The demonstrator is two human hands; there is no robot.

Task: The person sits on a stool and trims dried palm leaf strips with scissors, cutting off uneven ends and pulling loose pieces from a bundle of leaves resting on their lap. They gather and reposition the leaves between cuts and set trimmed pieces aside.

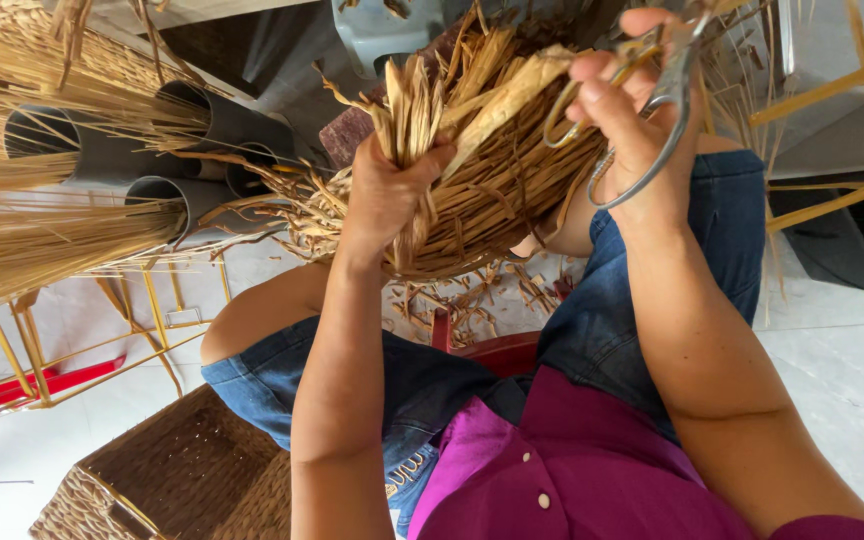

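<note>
Two hands work at a half-woven basket (pixel 492 190) of dried straw, held above the knees of a seated person in blue jeans (pixel 612 320) and a magenta shirt (pixel 572 460). The left hand (pixel 384 195) is closed tight around a tuft of loose strand ends rising from the basket's rim, thumb pressed across the fibres. The right hand (pixel 632 120) grips one pair of metal scissors (pixel 657 95), fingers through the handle loops; the blades run out of the top edge of the view, so how far they are parted cannot be told. The scissors sit just against the upper right side of the basket.

Short straw clippings (pixel 462 295) litter the pale tiled floor (pixel 832 360) between the knees, beside a red stool (pixel 487 350) that shows under the legs.

At the left, three grey pipes (pixel 167 190) lie with their open mouths toward the camera, each stuffed with long straw stalks (pixel 42 240) that fan out toward the left edge. Below them stands a yellow wire frame (pixel 162 310); a second yellow frame (pixel 852 110) stands at the right edge. In the lower left corner sits one finished brown woven basket (pixel 172 480), rectangular and open at the top. A grey plastic chair (pixel 382 30) shows at the top edge, behind the work.
</note>
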